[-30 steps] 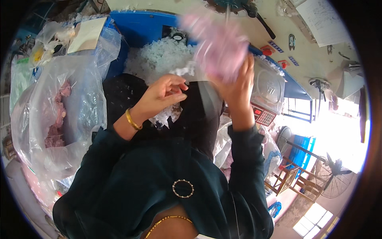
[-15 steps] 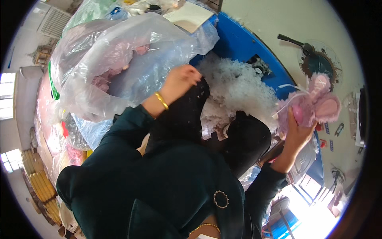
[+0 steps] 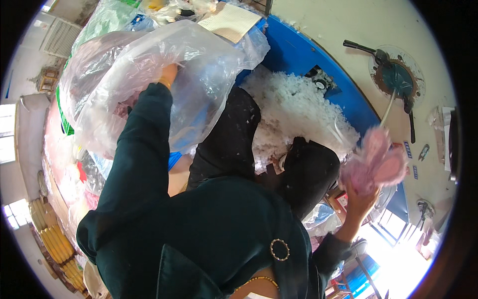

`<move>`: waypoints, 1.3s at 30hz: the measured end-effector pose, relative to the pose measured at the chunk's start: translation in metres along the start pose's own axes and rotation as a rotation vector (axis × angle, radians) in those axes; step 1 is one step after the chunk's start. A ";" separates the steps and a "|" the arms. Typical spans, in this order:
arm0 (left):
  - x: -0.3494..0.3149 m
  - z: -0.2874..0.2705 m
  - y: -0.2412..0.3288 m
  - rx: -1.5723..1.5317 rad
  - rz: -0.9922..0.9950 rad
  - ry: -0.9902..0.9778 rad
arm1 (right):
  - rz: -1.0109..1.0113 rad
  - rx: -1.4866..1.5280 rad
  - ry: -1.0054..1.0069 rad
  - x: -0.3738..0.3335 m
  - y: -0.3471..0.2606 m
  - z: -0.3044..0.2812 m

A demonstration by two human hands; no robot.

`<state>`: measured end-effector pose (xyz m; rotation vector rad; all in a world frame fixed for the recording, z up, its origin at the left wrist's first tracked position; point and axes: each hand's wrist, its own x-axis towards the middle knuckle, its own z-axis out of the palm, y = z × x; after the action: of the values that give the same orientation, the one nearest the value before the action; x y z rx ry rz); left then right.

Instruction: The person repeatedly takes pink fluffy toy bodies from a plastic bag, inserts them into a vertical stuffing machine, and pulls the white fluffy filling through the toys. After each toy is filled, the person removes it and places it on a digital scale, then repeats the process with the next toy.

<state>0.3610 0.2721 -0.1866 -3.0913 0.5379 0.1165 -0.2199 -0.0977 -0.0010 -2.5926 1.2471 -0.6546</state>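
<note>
My left hand [image 3: 168,75] reaches into a large clear plastic bag [image 3: 194,99] on the left. Pink plush pieces [image 3: 124,105] show through the bag below that forearm. The film and the pose of the hand hide most of its fingers. On the right, my right hand [image 3: 362,202] is closed round a pink plush toy [image 3: 373,162] with long, light-lined ears. The toy is blurred by motion and hangs over the near edge of the worktop.
White fluffy stuffing [image 3: 294,109] fills a blue bin [image 3: 294,45] in front of my knees. The pale worktop [image 3: 323,20] to the right carries a round dark-plated fixture [image 3: 396,79] with black handles. A sheet of paper [image 3: 231,22] lies behind the bag.
My left hand has moved left from above my knee into the plastic bag. My right hand has brought the plush toy lower and slightly left, off the round fixture.
</note>
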 end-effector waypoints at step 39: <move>-0.255 -0.137 0.345 -1.757 0.537 -0.830 | -0.079 0.812 -0.331 0.034 -0.068 0.016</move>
<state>0.0151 0.0312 -0.0273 -2.9668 1.7856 3.0594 -0.1469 -0.0814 0.0193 -1.9565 0.5961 -0.5559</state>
